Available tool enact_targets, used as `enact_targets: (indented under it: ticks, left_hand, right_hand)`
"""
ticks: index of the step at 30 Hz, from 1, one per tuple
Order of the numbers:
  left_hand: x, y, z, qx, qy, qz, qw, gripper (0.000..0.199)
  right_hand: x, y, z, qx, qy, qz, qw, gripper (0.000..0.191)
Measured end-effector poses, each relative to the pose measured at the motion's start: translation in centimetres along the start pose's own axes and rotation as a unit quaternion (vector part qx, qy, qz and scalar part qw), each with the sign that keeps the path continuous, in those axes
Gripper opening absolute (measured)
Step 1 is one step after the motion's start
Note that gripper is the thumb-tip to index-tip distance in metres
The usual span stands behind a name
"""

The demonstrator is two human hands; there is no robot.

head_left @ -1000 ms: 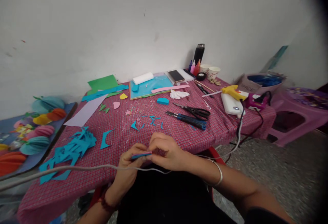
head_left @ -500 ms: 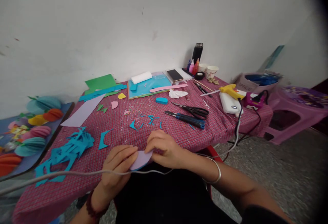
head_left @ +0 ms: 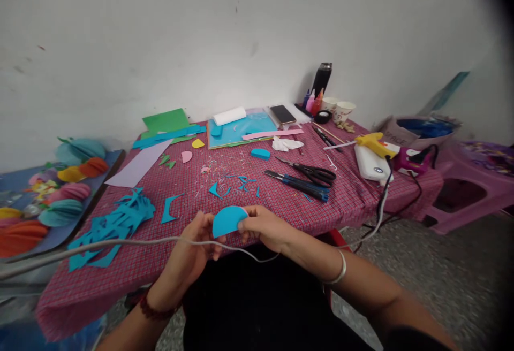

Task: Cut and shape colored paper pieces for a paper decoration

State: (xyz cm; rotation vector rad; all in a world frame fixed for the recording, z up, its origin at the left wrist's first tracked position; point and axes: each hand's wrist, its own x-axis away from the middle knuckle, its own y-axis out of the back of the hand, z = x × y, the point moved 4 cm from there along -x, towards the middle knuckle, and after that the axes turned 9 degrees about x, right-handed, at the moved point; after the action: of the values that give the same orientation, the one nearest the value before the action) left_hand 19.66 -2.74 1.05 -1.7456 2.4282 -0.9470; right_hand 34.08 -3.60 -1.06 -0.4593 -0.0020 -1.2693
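Note:
A folded blue paper half-circle (head_left: pixel 229 221) is held up just over the table's near edge, its curved side upward. My right hand (head_left: pixel 263 227) pinches its right end between thumb and fingers, where a sliver of pink shows. Around the left end curls my left hand (head_left: pixel 193 246), loosely closed, with some fingertips hidden behind the paper. A grey cable (head_left: pixel 156 241) runs in front of my hands. Blue scraps (head_left: pixel 216 190) lie on the cloth beyond them, and a blue paper half-disc stack (head_left: pixel 260 153) rests farther back.
On the right lie black scissors (head_left: pixel 311 173), a craft knife (head_left: pixel 299 185), a yellow glue gun (head_left: pixel 371 142) and a white power bank (head_left: pixel 371 163). Blue offcuts (head_left: pixel 114 225) are heaped at left. Paper fruit (head_left: pixel 68 212) sits on a board beside the table. A black flask (head_left: pixel 322 79) stands by the wall.
The half-circle has been raised and turned, so its blue face shows instead of the lilac one. My left hand has rolled palm-up and loosened. The view has shifted slightly.

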Motion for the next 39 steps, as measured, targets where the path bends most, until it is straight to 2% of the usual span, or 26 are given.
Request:
enact_targets:
  ticks: [3, 7, 9, 10, 11, 12, 14, 15, 16, 17, 19, 21, 23, 24, 25, 26, 27, 28, 29, 30, 32, 33, 34, 36, 39]
  left_hand:
    - [-0.4, 0.2, 0.2, -0.017, -0.01, 0.016, 1.0, 0.04]
    - [-0.9, 0.3, 0.7, -0.114, -0.038, 0.028, 0.992, 0.023]
    - [-0.8, 0.4, 0.4, -0.206, -0.113, 0.024, 0.972, 0.016]
    - [-0.4, 0.4, -0.1, -0.269, -0.184, 0.019, 0.945, 0.013]
    - [0.2, 0.4, -0.8, -0.337, -0.274, 0.018, 0.901, 0.009]
    - [1.0, 0.2, -1.5, -0.405, -0.37, 0.025, 0.836, 0.004]
    - [2.7, -0.2, -2.6, -0.513, -0.533, 0.058, 0.671, 0.016]
    - [3.4, -0.3, -3.0, -0.549, -0.586, 0.076, 0.591, 0.023]
    - [3.9, -0.4, -3.3, -0.58, -0.618, 0.091, 0.523, 0.027]
    - [4.0, -0.5, -3.7, -0.608, -0.634, 0.104, 0.467, 0.027]
    - [3.9, -1.2, -4.5, -0.65, -0.644, 0.134, 0.381, 0.022]
    - [3.5, -2.3, -5.0, -0.679, -0.639, 0.179, 0.314, 0.021]
    - [3.3, -3.4, -5.0, -0.692, -0.632, 0.225, 0.267, 0.022]
    - [3.2, -3.9, -5.0, -0.697, -0.626, 0.239, 0.255, 0.024]
    - [3.1, -4.2, -5.0, -0.704, -0.616, 0.248, 0.252, 0.026]
    - [3.1, -4.4, -5.1, -0.713, -0.601, 0.249, 0.263, 0.028]
    - [2.9, -4.3, -5.2, -0.723, -0.578, 0.24, 0.291, 0.031]
    - [2.7, -4.1, -5.5, -0.733, -0.546, 0.223, 0.338, 0.035]
    - [2.4, -3.7, -5.9, -0.737, -0.505, 0.204, 0.401, 0.039]
    - [2.1, -3.1, -6.2, -0.728, -0.456, 0.187, 0.476, 0.044]
    - [1.5, -2.0, -6.6, -0.671, -0.353, 0.162, 0.632, 0.045]
    - [1.2, -1.6, -6.6, -0.626, -0.312, 0.149, 0.699, 0.042]
    - [0.8, -1.4, -6.4, -0.577, -0.281, 0.137, 0.755, 0.037]
    - [-0.1, -1.6, -5.7, -0.487, -0.237, 0.115, 0.833, 0.026]
    - [-1.7, -2.5, -3.9, -0.384, -0.176, 0.114, 0.899, 0.013]
  right_hand:
    - [-0.1, 0.0, 0.0, 0.005, -0.001, -0.003, 1.0, 0.01]
    - [-0.2, 0.0, 0.0, 0.061, 0.022, -0.015, 0.998, 0.006]
    - [-0.1, 0.0, 0.4, 0.11, 0.06, -0.034, 0.992, 0.006]
    - [0.0, 0.0, 0.7, 0.129, 0.087, -0.043, 0.987, 0.007]
    - [0.1, 0.0, 1.1, 0.136, 0.119, -0.051, 0.982, 0.01]
    - [0.3, -0.1, 1.5, 0.13, 0.149, -0.051, 0.979, 0.015]
    - [0.6, -0.1, 2.1, 0.086, 0.182, -0.028, 0.979, 0.025]
    - [0.7, 0.0, 2.2, 0.054, 0.177, -0.006, 0.983, 0.027]
    - [0.7, 0.0, 2.1, 0.021, 0.156, 0.022, 0.987, 0.024]
    - [0.7, 0.0, 1.9, -0.007, 0.128, 0.049, 0.991, 0.023]
    - [0.6, 0.1, 1.4, -0.041, 0.075, 0.077, 0.993, 0.041]
    - [0.5, 0.3, 1.1, -0.041, 0.054, 0.058, 0.996, 0.049]
    - [0.4, 0.5, 1.1, -0.013, 0.05, 0.015, 0.999, 0.04]
    - [0.3, 0.6, 1.3, 0.005, 0.053, -0.004, 0.999, 0.034]
    - [0.3, 0.7, 1.4, 0.024, 0.061, -0.019, 0.998, 0.029]
    - [0.3, 0.8, 1.7, 0.045, 0.073, -0.03, 0.996, 0.025]
    - [0.3, 1.0, 2.0, 0.072, 0.091, -0.04, 0.992, 0.021]
    - [0.4, 1.2, 2.3, 0.108, 0.115, -0.05, 0.986, 0.018]
    - [0.5, 1.4, 2.7, 0.158, 0.143, -0.064, 0.975, 0.015]
    - [0.7, 1.6, 3.1, 0.221, 0.172, -0.078, 0.957, 0.013]
    - [1.2, 1.8, 3.8, 0.356, 0.226, -0.104, 0.901, 0.015]
    - [1.5, 1.8, 4.1, 0.413, 0.246, -0.114, 0.869, 0.017]
    - [1.7, 1.7, 4.4, 0.459, 0.26, -0.118, 0.841, 0.019]
    - [2.0, 1.5, 4.7, 0.519, 0.278, -0.114, 0.8, 0.021]
    - [2.3, 1.1, 4.9, 0.56, 0.3, -0.098, 0.766, 0.02]
